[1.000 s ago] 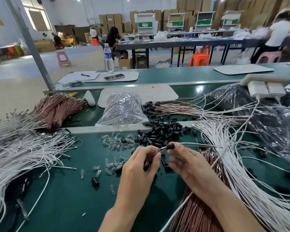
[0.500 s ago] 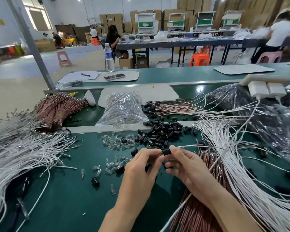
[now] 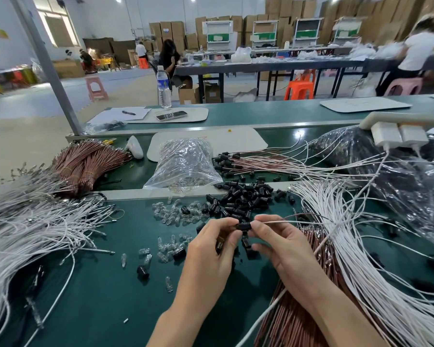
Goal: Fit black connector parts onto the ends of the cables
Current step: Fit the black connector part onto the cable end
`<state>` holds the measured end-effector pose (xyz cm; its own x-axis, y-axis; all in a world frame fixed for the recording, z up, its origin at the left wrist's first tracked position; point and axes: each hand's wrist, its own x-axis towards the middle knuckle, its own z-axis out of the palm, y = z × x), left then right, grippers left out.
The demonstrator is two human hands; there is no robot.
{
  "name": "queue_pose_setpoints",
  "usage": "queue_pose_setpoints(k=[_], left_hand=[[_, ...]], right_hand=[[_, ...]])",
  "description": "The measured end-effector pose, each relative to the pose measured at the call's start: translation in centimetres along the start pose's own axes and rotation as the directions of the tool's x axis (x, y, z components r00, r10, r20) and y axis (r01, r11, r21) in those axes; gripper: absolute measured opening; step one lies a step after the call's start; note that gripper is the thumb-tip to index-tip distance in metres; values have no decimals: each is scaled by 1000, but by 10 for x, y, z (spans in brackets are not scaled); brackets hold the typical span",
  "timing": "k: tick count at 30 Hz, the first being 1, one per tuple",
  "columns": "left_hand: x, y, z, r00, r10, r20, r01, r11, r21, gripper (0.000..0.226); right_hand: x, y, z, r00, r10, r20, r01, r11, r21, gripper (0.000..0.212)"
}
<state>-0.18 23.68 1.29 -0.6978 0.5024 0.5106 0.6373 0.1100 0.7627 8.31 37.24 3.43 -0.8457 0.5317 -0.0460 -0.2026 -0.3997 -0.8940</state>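
A small black connector sits between my two hands above the green bench. My left hand pinches its left end with thumb and forefinger, and more black parts show under that palm. My right hand pinches the right end, where a thin white cable enters it and runs off to the right. A heap of loose black connectors lies just beyond my hands. Further back lies a fan of brown and white cables with black connectors on their ends.
Bundles of white cables lie on the left and right; brown cables lie under my right arm. Clear small bulbs are scattered on the bench. A clear plastic bag and a brown cable bundle lie behind.
My hands have drawn together. The metal cable end that showed a second ago is now inside the black connector, which both hands grip end to end.
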Motion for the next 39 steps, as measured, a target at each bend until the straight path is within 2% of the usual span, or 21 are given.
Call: queue_pose_setpoints(k=[3, 7, 16, 24, 29, 35, 39], left_hand=[[-2, 1, 1, 995, -86, 51, 81, 993, 87, 17], [-3, 1, 3, 993, -103, 64, 83, 962, 261, 32], [0, -6, 8, 982, -178, 69, 146, 934, 327, 59], [0, 1, 6, 984, -153, 88, 109, 920, 377, 45], [0, 2, 7, 986, -137, 93, 91, 918, 386, 44], [-1, 2, 8, 987, -141, 81, 99, 917, 387, 43], [-1, 1, 8, 993, -116, 19, 102, 931, 351, 44]], right_hand=[[0, 3, 1, 1000, -14, -19, 13, 1000, -25, 28], [-1, 7, 5, 1000, 10, 13, -9, 998, -63, 32], [-1, 9, 7, 997, 35, 70, -32, 998, -52, 14], [2, 13, 2, 993, 38, 108, -35, 999, -34, 25], [2, 15, 0, 990, 47, 135, -45, 999, -19, 28], [2, 13, 1, 987, 50, 151, -53, 998, 14, 23], [1, 11, 4, 985, 51, 163, -57, 998, 32, 11]])
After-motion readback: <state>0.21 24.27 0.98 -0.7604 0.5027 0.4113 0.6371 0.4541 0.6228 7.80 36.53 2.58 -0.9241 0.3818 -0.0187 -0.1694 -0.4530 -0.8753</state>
